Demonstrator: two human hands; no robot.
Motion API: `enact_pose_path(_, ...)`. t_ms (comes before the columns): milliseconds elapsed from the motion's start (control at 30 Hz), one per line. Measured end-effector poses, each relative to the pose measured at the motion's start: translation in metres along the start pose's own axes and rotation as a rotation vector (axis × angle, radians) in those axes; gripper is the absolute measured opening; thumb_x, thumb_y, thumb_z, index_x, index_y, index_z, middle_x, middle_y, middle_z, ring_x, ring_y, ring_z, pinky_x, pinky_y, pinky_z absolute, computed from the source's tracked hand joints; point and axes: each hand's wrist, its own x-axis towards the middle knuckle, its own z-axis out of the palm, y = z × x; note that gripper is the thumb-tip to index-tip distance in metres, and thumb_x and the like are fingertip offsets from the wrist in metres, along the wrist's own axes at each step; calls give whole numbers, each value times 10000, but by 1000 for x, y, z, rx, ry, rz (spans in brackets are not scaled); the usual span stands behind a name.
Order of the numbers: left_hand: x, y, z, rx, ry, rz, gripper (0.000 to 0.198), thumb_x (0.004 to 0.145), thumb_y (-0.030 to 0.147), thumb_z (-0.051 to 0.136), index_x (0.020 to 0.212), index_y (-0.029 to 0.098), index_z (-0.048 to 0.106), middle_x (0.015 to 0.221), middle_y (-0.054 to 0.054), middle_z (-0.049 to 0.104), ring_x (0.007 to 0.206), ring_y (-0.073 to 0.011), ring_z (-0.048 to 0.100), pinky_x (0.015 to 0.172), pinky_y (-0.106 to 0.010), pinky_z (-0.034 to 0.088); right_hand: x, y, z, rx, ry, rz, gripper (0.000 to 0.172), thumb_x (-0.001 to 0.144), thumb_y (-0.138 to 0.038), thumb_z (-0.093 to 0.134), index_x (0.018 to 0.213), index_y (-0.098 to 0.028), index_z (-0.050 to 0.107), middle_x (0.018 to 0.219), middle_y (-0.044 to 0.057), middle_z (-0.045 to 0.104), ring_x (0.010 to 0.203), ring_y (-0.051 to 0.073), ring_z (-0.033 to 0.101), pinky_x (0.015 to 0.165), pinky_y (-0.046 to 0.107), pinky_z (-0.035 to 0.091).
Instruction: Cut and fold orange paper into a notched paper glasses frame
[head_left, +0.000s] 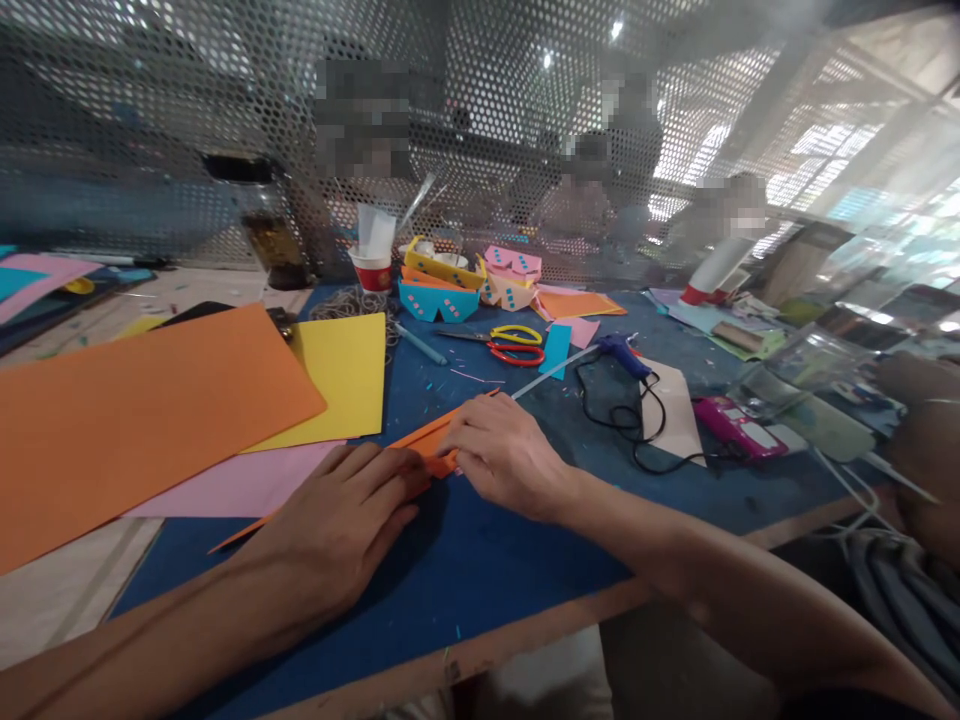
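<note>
A narrow piece of folded orange sheet lies across the blue table top, slanting up to the right. My left hand rests on it, fingers together and bent over its near edge. Just to the right, my right hand pinches the same piece with thumb and fingers close to the left fingertips. Both hands hide the middle of the piece; its thin lower end sticks out beneath my left wrist. Beyond my hands lie scissors with yellow and red handles and a blue glue gun with a clear glue stick.
Large orange, yellow and pink sheets overlap on the left. Further back stand a red-and-white paper cup, a jar and several cut-out paper glasses. A magenta device lies right; another person's arm shows there.
</note>
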Motion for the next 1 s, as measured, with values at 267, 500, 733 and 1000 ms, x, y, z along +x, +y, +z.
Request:
enact_pose_path(267, -3, -5, -7, -68, -12, 7, 302, 1226, 283, 555, 1430, 251, 775, 1292, -65, 880, 1123, -278, 752, 981, -426, 532, -2, 1, 0, 32, 5, -108, 308, 1144, -64, 579, 1116, -217, 844, 1057, 55, 815, 991, 217, 706, 896, 382, 494)
enact_pose_path(500, -1, -4, -14, -162, -19, -66, 235, 1222, 281, 564, 1403, 282, 714, 1259, -31, 874, 1086, -258, 766, 993, -415, 550, 0, 0, -1, -32, -112, -169, 263, 1169, -107, 613, 1180, -214, 853, 1053, 67, 802, 996, 229, 673, 921, 394, 483)
enact_pose_path(733, -1, -4, -13, -102, -10, -45, 277, 1234, 258, 529, 1391, 277, 756, 1247, -39, 895, 1083, -267, 772, 981, -427, 567, 0, -1, -6, -22, -161, -178, 242, 1167, -111, 626, 1126, -209, 843, 1079, 63, 825, 976, 220, 711, 900, 395, 499)
enact_pose_path(1000, -3, -5, -15, -12, 25, 64, 299, 1198, 188, 522, 1311, 228, 796, 1183, -73, 912, 1100, -271, 779, 923, -416, 556, 0, -1, -20, -60, -211, -249, 235, 1159, -118, 615, 1074, -212, 813, 1074, 62, 849, 979, 217, 750, 892, 374, 526)
